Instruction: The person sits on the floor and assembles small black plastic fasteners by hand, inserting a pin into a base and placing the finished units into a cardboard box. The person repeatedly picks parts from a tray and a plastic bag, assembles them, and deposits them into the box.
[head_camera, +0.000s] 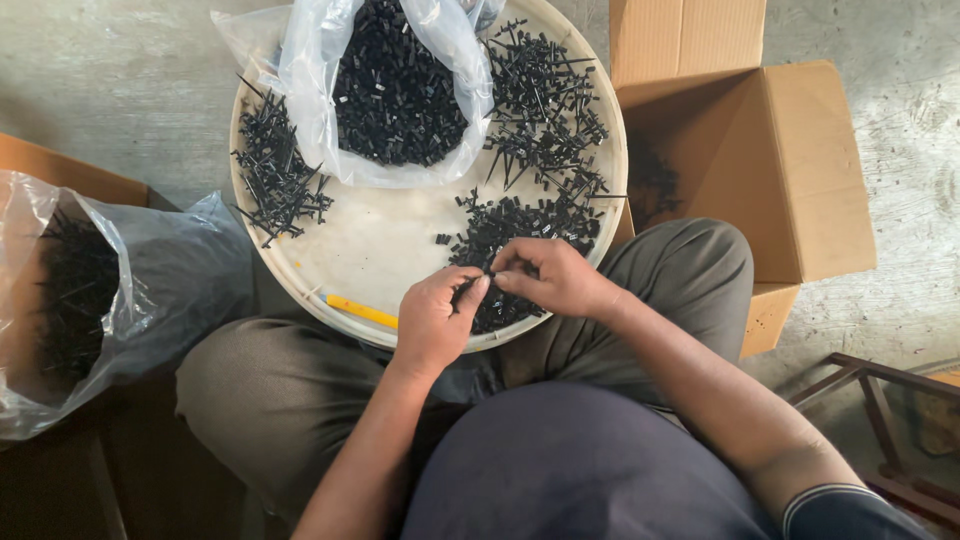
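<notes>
My left hand (437, 318) and my right hand (553, 277) meet over the near part of a round cream tray (380, 240) that rests on my lap. Together their fingertips pinch a small black plastic part (483, 283). Just beyond them lies a heap of small black loose pieces (520, 225). Black plastic sprue frames lie in a pile at the tray's right (545, 110) and another at its left (275, 175). A clear plastic bag of black pieces (395, 85) sits at the tray's far side.
A yellow stick-like tool (362, 312) lies on the tray's near left rim. An open cardboard box (745, 150) stands to the right. At the left a bag of black parts (95, 290) sits in another box. A metal frame (880, 400) is at lower right.
</notes>
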